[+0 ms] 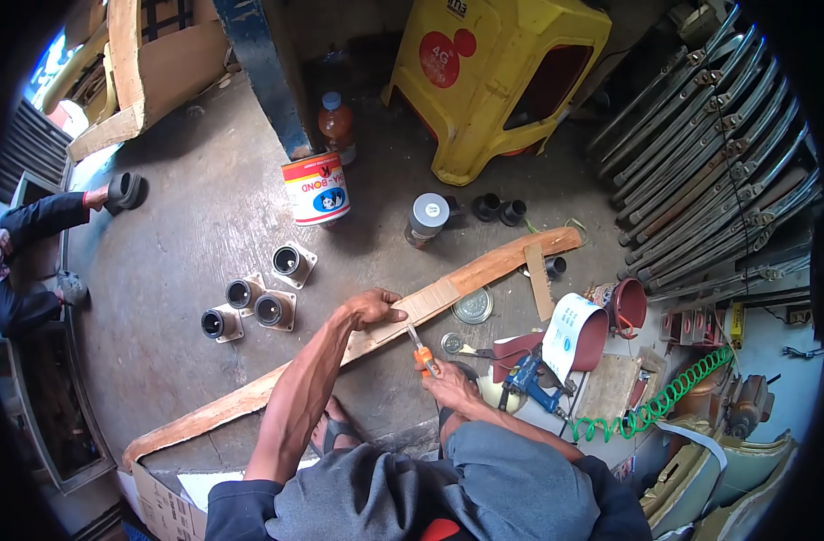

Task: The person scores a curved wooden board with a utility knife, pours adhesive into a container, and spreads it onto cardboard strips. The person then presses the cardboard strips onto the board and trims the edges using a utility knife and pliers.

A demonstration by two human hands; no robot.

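Observation:
A long curved wooden piece (241, 392) lies diagonally in front of me, with strips of ribbed cardboard (430, 299) on its middle. My left hand (374, 308) presses on the cardboard, its fingers bent together; whether it pinches an edge is hidden. In my right hand (450, 383) is an orange-handled tool (425, 358), its metal tip touching the near edge of the wood beside my left fingers. A round metal lid (472, 307) rests just beyond the wood.
A paint-style can (316, 189), a grey-lidded container (429, 215) and black cylinders on plates (270, 309) stand ahead. A yellow stool (493, 81) is behind them. At right lie a blue air tool (531, 383) and green coiled hose (651, 410). Another person (38, 225) sits far left.

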